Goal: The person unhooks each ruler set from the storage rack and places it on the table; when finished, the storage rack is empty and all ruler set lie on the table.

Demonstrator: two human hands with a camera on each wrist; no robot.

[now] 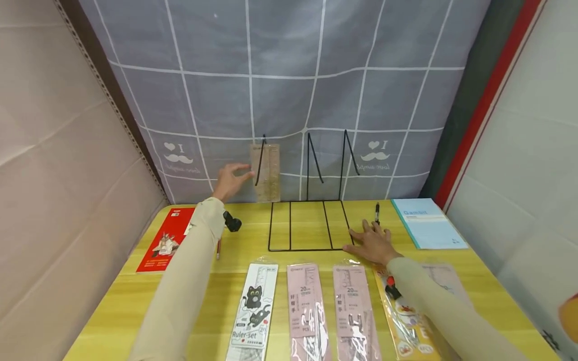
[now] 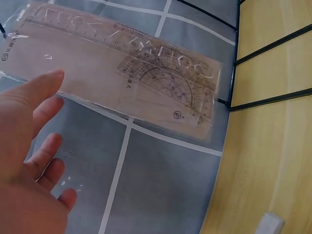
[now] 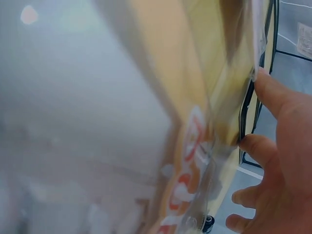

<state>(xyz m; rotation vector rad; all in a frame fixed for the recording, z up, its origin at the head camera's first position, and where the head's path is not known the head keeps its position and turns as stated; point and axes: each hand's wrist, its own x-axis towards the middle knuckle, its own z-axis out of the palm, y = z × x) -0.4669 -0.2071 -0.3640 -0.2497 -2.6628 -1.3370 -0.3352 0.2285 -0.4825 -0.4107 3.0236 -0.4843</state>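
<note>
A clear-packed ruler set (image 1: 269, 173) hangs from the left hook of a black wire display rack (image 1: 308, 200). My left hand (image 1: 232, 179) is beside the packet's left edge, thumb and fingers apart. In the left wrist view the thumb tip overlaps the edge of the packet (image 2: 122, 73), which shows a ruler and a protractor through the plastic. On the table my right hand (image 1: 372, 244) has its fingers spread at the front right corner of the rack's base. The right wrist view shows two fingertips (image 3: 249, 141) right at the black wire.
Nearest me lie a cat-print ruler set (image 1: 255, 306), two pink ruler packs (image 1: 303, 301) (image 1: 354, 301) and an orange pack (image 1: 404, 321), partly under my right sleeve. A red booklet (image 1: 158, 245) is at left; a blue notebook (image 1: 429, 223) and black pen (image 1: 377, 211) at right.
</note>
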